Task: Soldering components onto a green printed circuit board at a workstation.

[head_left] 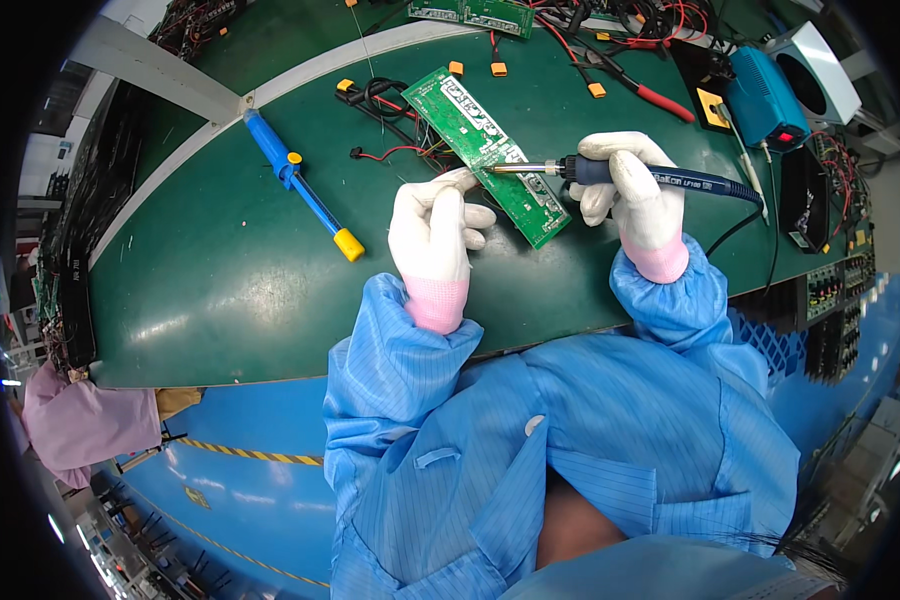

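In a white glove with a pink cuff, my right hand [642, 190] grips a dark blue soldering iron [685, 180] like a pen. The iron's metal tip points left and meets the face of a long green circuit board [500, 165], which lies slantwise on the bench. My left hand [435, 225], gloved the same way, has thumb and forefinger pinched at the board's left edge, close to the iron tip. What is between those fingertips is too small to make out. Red and black wires [400, 150] run from the board's left side, behind my left fingers.
A blue desoldering pump [295, 175] with yellow ends lies left on the green bench [220, 300]. At the far right stand a teal soldering station [770, 95] and a yellow sponge [712, 108]. Cables with orange connectors [596, 90] and more boards [495, 15] line the back.
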`<state>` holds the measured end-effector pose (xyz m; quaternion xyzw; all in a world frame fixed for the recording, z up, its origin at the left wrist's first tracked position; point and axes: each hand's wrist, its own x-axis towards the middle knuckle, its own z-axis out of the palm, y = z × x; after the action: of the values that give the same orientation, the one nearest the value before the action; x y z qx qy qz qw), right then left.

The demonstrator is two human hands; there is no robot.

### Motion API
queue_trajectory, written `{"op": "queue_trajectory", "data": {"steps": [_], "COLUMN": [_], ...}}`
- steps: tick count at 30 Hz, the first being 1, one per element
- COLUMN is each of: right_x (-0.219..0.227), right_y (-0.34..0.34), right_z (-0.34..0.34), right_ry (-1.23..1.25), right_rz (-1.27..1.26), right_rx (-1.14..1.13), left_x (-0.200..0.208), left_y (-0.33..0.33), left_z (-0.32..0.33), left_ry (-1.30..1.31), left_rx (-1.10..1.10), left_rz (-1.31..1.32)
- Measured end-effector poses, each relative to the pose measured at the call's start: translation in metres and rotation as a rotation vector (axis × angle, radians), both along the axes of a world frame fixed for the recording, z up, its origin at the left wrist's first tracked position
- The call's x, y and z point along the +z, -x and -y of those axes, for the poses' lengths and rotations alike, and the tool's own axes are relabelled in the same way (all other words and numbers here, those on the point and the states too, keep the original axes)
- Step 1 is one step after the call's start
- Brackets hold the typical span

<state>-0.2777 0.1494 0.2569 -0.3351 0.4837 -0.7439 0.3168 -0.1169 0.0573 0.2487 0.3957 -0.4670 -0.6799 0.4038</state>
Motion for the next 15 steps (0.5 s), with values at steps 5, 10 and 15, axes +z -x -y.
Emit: {"op": "queue_trajectory", "data": {"steps": [5, 10, 15], "right_x": [0.0007, -0.0025, 0.0014], "right_y": [-0.0019, -0.0021, -0.0094], "right_z": [0.0015, 0.0016, -0.0036], "right_ry": [-0.068, -0.034, -0.05], "right_rz": [-0.085, -0.081, -0.13], "right_rx": [-0.023, -0.002, -0.017], "left_x": [-0.0002, -0.0018, -0.0064], "left_y": [-0.0002, -0.0008, -0.0012], "left_z": [0.0004, 0.0002, -0.0008], "left_ry": [-0.008, 0.021, 0.041], "left_rx": [-0.001, -0.006, 0.003], "left_rz": [-0.015, -0.016, -0.06]}}
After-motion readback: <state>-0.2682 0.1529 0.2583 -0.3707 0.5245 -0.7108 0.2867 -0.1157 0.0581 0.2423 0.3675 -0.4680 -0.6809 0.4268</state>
